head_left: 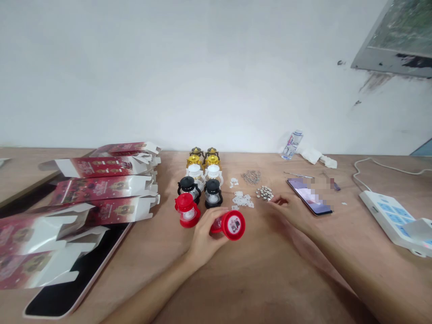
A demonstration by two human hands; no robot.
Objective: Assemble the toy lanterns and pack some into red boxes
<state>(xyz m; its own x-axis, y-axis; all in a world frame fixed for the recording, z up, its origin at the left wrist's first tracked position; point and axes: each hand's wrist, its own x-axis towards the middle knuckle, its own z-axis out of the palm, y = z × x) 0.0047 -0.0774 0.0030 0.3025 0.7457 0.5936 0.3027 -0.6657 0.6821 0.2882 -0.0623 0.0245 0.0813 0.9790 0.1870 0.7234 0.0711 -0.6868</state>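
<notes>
At the near edge of the button cell pile (264, 193), taken here as the reference point, the right hand (272, 200) has its thumb and fingertips drawn close together. Whether a cell is pinched between them cannot be told. To the left of the pile and nearer the wearer, the left hand (206, 236) grips a red lantern (233, 226), tipped so that its round base faces the camera; a printed picture shows inside the red rim.

Just left of the pile lie flat white plastic pieces (243, 199), with a smaller group of white bits (233, 182) farther toward the wall. Just beyond the pile is a heap of slim metal pieces (251, 177), too small to identify.

Well left of the pile, lanterns stand upright in two files: dark bronze (211, 151), gold (212, 161), white (213, 174) and black (213, 193), two of each colour, plus one red upright lantern (187, 210) at the near end of the left file. Farther left, red-and-white printed cartons (111, 185) lie with end flaps open, several over a black panel (81, 274).

Right of the pile, beyond the right hand, a smartphone (310, 196) lies with its screen lit. Far right of the pile sits a white power strip (388, 218). Beyond and right of the pile, a clear bottle (292, 145) leans beside crumpled tissue (310, 155).
</notes>
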